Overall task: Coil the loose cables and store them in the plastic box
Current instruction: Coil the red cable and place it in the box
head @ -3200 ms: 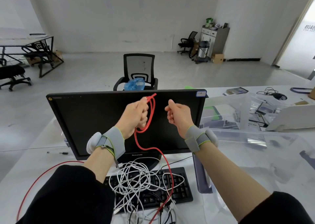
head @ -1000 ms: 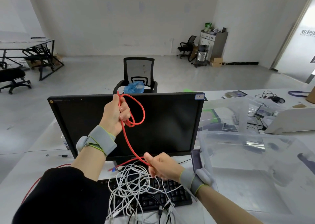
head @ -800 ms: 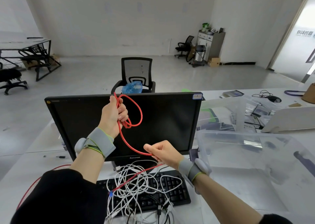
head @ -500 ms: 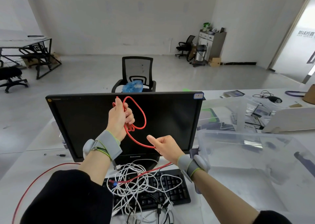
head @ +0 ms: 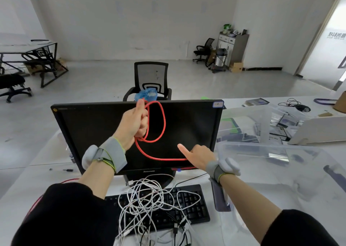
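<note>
While the fingers of the left hand [head: 133, 125] curl tight around a bunched loop of red cable [head: 162, 126], the right hand [head: 198, 156] at four o'clock from it grips the cable's lower run in a closed fist, thumb pointing up, before a dark monitor [head: 192, 126]. White cables [head: 148, 199] lie tangled over the black keyboard [head: 194, 210] at six o'clock. The clear plastic box [head: 280, 172] sits at three o'clock on the white desk [head: 37, 176].

Black monitor [head: 194, 126] stands right behind the grip, keyboard [head: 187, 206] lies below it, office chair [head: 151, 81] sits beyond.
</note>
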Motion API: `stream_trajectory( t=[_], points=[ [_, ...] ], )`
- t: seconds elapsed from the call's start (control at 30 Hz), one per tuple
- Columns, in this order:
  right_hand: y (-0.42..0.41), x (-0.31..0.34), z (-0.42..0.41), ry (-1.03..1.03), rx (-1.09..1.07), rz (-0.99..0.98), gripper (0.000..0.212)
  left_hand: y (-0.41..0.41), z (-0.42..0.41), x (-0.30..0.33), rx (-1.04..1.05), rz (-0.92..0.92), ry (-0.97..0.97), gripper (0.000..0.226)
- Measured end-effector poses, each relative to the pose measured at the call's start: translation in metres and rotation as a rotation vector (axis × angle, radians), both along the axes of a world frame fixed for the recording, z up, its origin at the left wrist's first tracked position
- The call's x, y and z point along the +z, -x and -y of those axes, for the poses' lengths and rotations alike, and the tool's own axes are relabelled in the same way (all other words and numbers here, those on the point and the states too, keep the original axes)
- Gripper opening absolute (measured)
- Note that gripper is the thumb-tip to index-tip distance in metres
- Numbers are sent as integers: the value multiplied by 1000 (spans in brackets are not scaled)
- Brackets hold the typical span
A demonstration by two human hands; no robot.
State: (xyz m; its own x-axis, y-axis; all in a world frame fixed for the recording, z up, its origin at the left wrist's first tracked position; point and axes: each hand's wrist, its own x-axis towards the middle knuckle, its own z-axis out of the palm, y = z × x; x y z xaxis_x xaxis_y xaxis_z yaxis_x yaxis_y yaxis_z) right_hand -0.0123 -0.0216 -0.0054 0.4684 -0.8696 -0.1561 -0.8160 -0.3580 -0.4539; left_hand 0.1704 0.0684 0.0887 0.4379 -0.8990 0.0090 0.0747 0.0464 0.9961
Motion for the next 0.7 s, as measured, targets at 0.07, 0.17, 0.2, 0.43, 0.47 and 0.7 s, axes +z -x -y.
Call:
stream_trajectory(
  t=[0.07,0.17,0.2,0.43,0.47,0.7],
  points=[
    [-6,9,7,-76,-7,-102,62,9,-1,-4,-15,281,-31,46],
    [-9,22,7,-416,65,-85,61,10,-3,-4,55,641,-24,49],
    [-9,25,6,-562,124,-52,61,6,-3,-3,91,667,-9,49],
    [-5,33,-3,-569,535,69,35,-34,3,19,324,509,60,53],
    [-6,33,-3,-476,528,-8,39,-34,3,22,305,479,58,53],
    [-8,38,5,105,308,-349,67,-7,-1,9,34,567,-104,47]
  ],
)
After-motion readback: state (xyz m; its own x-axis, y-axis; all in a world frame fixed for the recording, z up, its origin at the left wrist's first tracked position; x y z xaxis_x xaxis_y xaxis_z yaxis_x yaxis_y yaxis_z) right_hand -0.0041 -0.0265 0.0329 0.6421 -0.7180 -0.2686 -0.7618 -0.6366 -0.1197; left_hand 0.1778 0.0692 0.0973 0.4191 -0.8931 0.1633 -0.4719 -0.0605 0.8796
